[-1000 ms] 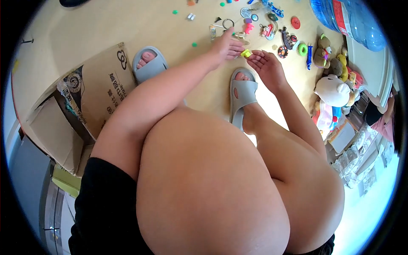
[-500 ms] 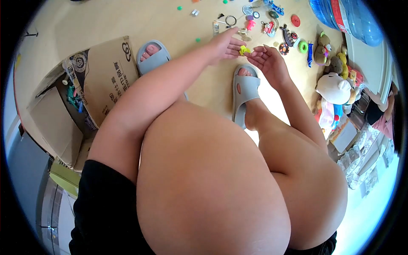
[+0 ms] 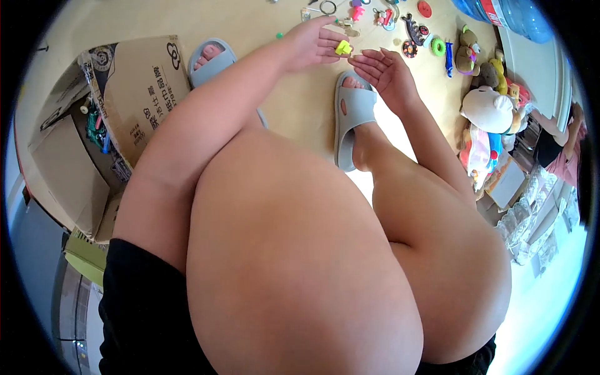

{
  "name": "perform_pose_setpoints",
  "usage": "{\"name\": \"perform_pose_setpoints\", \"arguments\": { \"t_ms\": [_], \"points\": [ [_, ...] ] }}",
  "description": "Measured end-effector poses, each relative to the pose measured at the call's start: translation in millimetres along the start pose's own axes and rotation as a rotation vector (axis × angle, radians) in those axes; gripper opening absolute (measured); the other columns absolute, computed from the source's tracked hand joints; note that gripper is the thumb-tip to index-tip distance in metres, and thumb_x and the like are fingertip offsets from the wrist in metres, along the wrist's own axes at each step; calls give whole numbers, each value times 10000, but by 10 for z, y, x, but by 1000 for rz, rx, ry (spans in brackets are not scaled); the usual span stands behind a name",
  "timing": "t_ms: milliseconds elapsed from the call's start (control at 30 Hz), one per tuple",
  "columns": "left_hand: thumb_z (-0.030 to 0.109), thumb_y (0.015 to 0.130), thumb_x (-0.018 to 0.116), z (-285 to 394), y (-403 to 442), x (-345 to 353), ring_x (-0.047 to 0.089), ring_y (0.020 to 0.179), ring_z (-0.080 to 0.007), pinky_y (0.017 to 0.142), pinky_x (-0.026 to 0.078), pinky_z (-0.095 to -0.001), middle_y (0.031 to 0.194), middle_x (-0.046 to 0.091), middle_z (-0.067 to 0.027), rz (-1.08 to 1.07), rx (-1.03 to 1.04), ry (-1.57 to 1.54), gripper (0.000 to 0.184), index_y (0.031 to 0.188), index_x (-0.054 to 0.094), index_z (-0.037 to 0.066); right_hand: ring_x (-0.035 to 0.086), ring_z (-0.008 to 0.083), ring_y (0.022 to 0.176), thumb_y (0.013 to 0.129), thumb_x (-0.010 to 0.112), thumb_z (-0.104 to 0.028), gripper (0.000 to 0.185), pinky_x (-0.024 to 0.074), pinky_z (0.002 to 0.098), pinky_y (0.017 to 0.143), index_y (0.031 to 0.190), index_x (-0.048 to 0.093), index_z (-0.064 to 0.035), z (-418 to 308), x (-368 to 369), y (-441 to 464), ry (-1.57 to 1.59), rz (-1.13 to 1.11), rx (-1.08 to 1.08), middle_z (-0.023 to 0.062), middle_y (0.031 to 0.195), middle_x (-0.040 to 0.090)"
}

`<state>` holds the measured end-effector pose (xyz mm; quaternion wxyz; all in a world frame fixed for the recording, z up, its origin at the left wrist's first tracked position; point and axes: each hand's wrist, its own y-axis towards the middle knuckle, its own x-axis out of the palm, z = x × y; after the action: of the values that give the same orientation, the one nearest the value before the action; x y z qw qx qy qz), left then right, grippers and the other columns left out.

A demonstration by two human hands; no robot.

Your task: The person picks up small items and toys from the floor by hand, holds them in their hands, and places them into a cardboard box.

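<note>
A small yellow plastic toy piece point(image 3: 343, 47) lies across the fingertips of my left hand point(image 3: 307, 46), whose palm is turned up and fingers are stretched out. Its exact kind is too small to make out. Just to the right is my right hand point(image 3: 392, 74), palm up, with its fingers extended and apart. Its fingertips are close to the yellow piece, and nothing rests in that palm. Both hands are held above the floor, beyond my knees and near my grey slippers point(image 3: 354, 115).
Small toys and trinkets lie scattered on the floor, among them a green ring point(image 3: 438, 47) and a red disc point(image 3: 424, 9). Plush toys point(image 3: 487, 110) line the right side, below a large water bottle point(image 3: 519, 19). An open cardboard box point(image 3: 134, 94) stands at left. Another person point(image 3: 559, 147) is at far right.
The view has tilted, so everything sits higher and slightly left in it. My right fingertips have drawn back a little from the yellow piece, which stays on my left fingers.
</note>
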<state>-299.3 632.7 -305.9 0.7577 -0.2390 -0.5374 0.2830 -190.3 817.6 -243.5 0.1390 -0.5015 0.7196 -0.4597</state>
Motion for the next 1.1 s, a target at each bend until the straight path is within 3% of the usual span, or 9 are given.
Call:
{"name": "perform_pose_setpoints", "arguments": {
  "t_ms": [200,300,433,533,633,733,900,1033,1100],
  "points": [
    [487,979,424,-34,-64,26,587,1186,-250,1061,441,-361,1258,606,-204,-27,-31,-52,646,1277,536,-75,581,298,1159,1012,345,-331,460,442,392,1037,1196,523,51,146,-87,14,-28,-38,-81,203,1216,590],
    [483,977,431,0,-121,12,593,1182,-256,1054,449,-360,1258,604,-209,-64,-41,-42,647,1274,538,-82,534,279,1213,1018,358,-339,475,405,394,1078,1283,478,36,180,16,-29,-20,-87,-79,166,1282,540],
    [481,977,432,78,-313,100,583,1195,-266,1040,463,-361,1256,605,-210,-27,-98,-37,646,1261,547,-88,511,259,1190,1000,397,-451,591,353,400,1117,1352,419,23,276,164,-82,88,-192,65,126,1297,528],
    [438,991,414,142,-474,129,550,1238,-278,1056,449,-368,1307,563,-234,-56,-121,-13,619,1295,507,-93,489,269,1241,997,383,-448,634,336,411,1130,1378,381,59,295,235,-79,210,-266,121,175,1339,500],
    [483,1011,325,125,-507,-82,640,1082,-312,1020,463,-410,1186,642,-196,-174,-189,-27,661,1261,542,-89,483,284,1263,994,375,-464,679,331,411,1138,1375,372,98,210,318,-132,343,-317,166,205,1344,497],
    [493,1011,316,121,-825,-68,667,1024,-298,965,503,-406,1127,671,-188,-64,-190,10,668,1223,575,-86,470,303,1289,994,366,-473,699,327,408,1144,1368,377,117,195,368,-132,347,-419,191,230,1361,485],
    [435,1027,260,34,-1426,29,633,1091,-311,998,487,-426,1184,633,-230,43,-30,-110,669,1267,503,-139,481,319,1282,989,348,-513,743,323,409,1153,1339,417,139,204,546,-211,341,-526,244,254,1335,512],
    [403,1034,225,27,-1965,374,605,1139,-324,1041,454,-426,1248,585,-259,104,155,-106,660,1278,475,-157,487,325,1283,1008,339,-477,694,297,428,1161,1351,416,121,120,724,-435,350,-764,259,250,1345,518],
    [394,1036,220,-3,-2256,517,596,1154,-330,1053,446,-424,1268,568,-272,110,268,-81,653,1291,457,-158,519,321,1251,993,353,-486,706,339,413,1129,1315,455,135,29,957,-660,330,-713,259,253,1329,533]
  ]
}}
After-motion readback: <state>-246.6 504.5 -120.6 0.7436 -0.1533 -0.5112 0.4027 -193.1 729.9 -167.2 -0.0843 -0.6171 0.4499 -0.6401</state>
